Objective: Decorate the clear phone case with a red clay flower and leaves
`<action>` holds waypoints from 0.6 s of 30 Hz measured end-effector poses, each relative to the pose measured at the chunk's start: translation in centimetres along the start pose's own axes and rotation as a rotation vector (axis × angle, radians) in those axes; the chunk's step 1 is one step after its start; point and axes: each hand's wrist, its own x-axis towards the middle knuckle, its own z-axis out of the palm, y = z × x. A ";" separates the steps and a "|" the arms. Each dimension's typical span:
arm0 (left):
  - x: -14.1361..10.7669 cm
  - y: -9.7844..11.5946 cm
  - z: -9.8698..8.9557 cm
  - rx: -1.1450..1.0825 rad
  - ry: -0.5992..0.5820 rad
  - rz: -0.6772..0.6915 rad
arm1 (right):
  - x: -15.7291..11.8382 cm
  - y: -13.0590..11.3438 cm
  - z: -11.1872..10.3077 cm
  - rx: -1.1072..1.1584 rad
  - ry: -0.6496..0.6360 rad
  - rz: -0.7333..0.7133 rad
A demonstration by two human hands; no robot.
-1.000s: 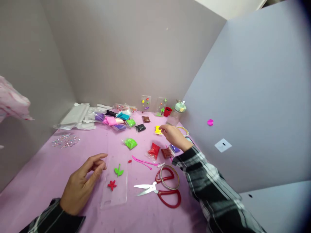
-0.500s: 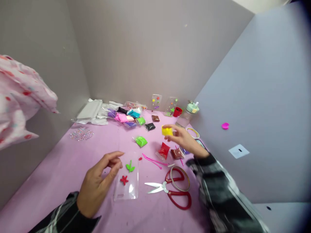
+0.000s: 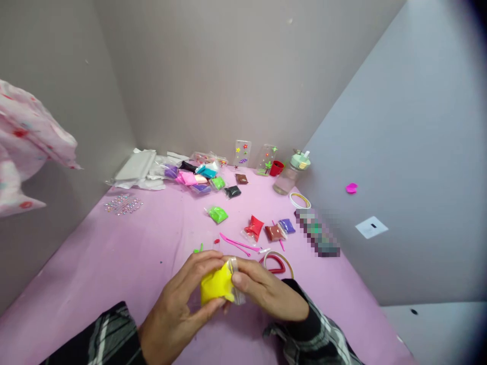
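A clear bag of yellow clay (image 3: 216, 285) is held between both hands, low over the near part of the table. My left hand (image 3: 177, 299) grips its left side, fingers above and thumb below. At the bag's transparent zip end, my right hand (image 3: 266, 289) pinches with thumb and fingers. Beneath and behind them, a bit of the green clay stem (image 3: 198, 248) shows; the clear phone case under it is mostly hidden. Red scissor handles (image 3: 274, 262) peek out past my right hand, with a tape roll (image 3: 291, 268) on top; the blades are covered.
Pink modelling tools (image 3: 238, 244) lie beyond the hands, near bags of red clay (image 3: 255, 228), brown clay (image 3: 274, 232) and green clay (image 3: 218, 214). A drink bottle (image 3: 288, 175) stands at the back right. White packages (image 3: 137, 167) and gem stickers (image 3: 124, 204) are at left.
My right hand has brought the yellow clay bag from the far right back towards me. My left hand has moved right and taken hold of it too.
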 end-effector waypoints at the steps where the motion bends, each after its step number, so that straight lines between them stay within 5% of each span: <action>1: 0.0 0.0 0.0 -0.015 0.026 -0.036 | -0.2 0.0 -0.2 -0.050 0.061 -0.012; 6: -0.4 -0.1 0.6 -0.011 0.116 -0.169 | -0.8 0.7 -0.8 0.018 0.225 0.062; 12: -0.8 -0.9 1.2 0.055 0.058 -0.066 | -0.5 1.3 -0.8 0.161 0.197 0.172; 18: -0.5 -0.2 0.8 0.182 0.096 -0.051 | -0.4 0.9 -0.7 0.117 0.351 0.148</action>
